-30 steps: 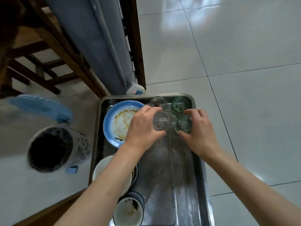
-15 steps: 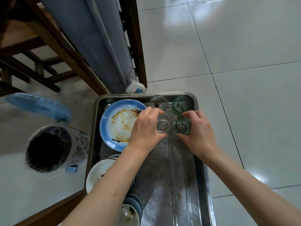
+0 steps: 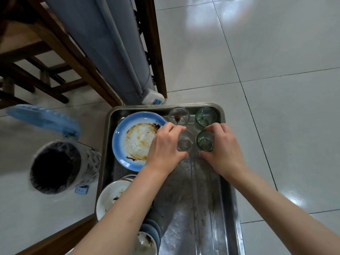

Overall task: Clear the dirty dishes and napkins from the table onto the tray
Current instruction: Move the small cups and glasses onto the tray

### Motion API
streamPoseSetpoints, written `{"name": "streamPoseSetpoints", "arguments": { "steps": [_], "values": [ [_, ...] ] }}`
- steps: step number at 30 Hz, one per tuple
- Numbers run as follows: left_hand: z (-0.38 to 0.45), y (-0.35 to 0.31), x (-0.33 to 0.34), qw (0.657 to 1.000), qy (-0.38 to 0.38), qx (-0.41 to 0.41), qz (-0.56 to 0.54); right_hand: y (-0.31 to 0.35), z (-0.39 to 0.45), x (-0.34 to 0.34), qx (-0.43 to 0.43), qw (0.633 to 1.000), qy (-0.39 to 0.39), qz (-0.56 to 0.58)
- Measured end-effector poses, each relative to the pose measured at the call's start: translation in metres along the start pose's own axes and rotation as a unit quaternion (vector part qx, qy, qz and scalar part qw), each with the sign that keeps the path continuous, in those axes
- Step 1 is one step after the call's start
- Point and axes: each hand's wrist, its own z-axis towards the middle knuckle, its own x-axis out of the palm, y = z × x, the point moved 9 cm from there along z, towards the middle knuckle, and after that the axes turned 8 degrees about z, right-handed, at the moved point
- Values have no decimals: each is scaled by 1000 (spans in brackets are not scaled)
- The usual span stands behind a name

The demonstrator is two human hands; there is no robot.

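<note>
4 glasses (image 3: 185,142) right of plate (image 3: 136,140), on tray (image 3: 228,199).

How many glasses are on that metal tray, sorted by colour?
Clear glasses: 2, one in the left hand at, one behind it.
Green glasses: 2, one in the right hand at, one behind.
Total: 4.

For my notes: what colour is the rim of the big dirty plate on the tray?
Blue, around a white, brown-stained centre: the plate, seen in the head view.
</note>
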Motion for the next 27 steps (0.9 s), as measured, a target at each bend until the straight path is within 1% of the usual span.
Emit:
{"name": "streamPoseSetpoints", "arguments": {
  "steps": [5, 9, 16, 22, 27],
  "values": [
    [-1, 0, -1, 1000, -12, -1, -17, 0, 0, -1, -6, 1000, -3, 4],
    [-1, 2, 1, 1000, -4, 0, -22, 1, -1, 0, -9, 1000, -1, 13],
    [-7, 16, -3, 1000, 8, -8, 13, 3, -6, -4, -3, 1000, 12, 11],
    [-10, 15, -31, 1000, -7, -10, 22, 17, -13, -20, -8, 1000, 27, 4],
    [-23, 14, -75, 999, -29, -6, 26, 41, -34, -38, -17, 999, 29, -21]
  ]
}}
